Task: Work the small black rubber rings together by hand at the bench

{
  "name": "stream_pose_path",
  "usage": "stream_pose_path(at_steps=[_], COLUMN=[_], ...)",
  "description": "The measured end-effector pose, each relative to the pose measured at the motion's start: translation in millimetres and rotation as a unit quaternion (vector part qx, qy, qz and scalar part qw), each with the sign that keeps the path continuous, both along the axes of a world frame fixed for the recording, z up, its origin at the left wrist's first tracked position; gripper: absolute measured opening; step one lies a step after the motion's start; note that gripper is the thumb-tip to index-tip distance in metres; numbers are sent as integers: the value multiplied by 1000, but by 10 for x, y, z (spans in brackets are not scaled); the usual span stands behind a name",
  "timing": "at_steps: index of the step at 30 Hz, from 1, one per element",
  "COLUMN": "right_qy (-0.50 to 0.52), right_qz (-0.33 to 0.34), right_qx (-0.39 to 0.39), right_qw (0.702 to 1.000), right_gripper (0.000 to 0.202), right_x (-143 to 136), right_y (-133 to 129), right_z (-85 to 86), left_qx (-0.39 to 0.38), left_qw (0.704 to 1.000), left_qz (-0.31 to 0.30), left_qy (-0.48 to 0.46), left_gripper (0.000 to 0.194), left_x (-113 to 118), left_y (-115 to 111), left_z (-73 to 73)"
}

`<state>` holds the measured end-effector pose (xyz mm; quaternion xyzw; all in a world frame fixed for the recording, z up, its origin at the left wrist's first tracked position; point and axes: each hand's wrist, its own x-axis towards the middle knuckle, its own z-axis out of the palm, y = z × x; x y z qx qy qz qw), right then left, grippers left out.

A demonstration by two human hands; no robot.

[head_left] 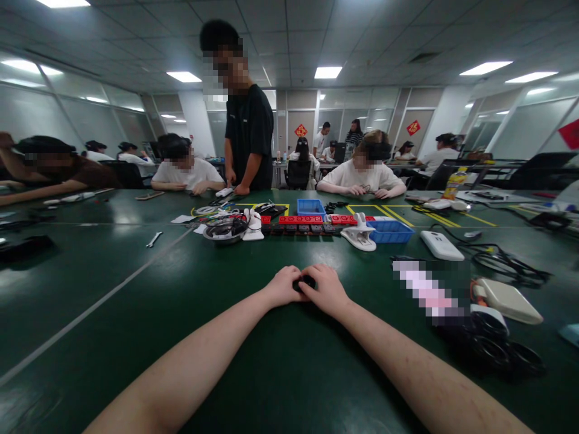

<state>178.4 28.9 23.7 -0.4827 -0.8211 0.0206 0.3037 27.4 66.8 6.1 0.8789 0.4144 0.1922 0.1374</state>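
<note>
Low over the green table (217,337), my left hand (286,286) and my right hand (326,289) meet in front of me. Between them is a small round black object (308,281), partly covered by the fingers. Both hands are closed around it, the left fingers on its left side and the right fingers and thumb on its right. What kind of object it is cannot be made out.
Beyond my hands are a metal bowl (225,232) with cables, red sockets (301,220), a white clamp (359,234) and a blue tray (391,232). A wrench (154,240) lies left. At right are a white device (442,246) and black rings (491,349). People are across the table.
</note>
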Motion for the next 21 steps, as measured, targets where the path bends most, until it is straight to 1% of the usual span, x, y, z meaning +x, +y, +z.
stream_pose_path(at_steps=[3,7,10,14,17,19,21], right_qy=[31,69,70,71,69,75,94], right_qz=[55,99,110,109,113,123,130], right_qx=[-1,6,8,6,0,4,18], right_qw=[998,993,991,991,991,990,987], right_gripper=[17,18,19,22,22,21,21], right_x=[17,-3,-35,-61,-59,-48,-35], right_y=[7,-5,-20,-25,-28,-34,-41], right_z=[-2,-13,-9,-3,-14,-23,-26], left_qx=[-15,-19,-14,-7,-6,-8,-14], left_qw=[1000,999,999,999,999,999,999], left_qz=[-15,-33,-40,-41,-41,-41,-34], left_qy=[-2,-2,-1,2,8,8,5], left_gripper=[39,27,23,17,17,20,31], left_x=[-33,-43,-33,-24,-22,-21,-20], left_y=[47,69,73,76,75,73,68], left_z=[-14,-28,-41,-57,-63,-63,-57])
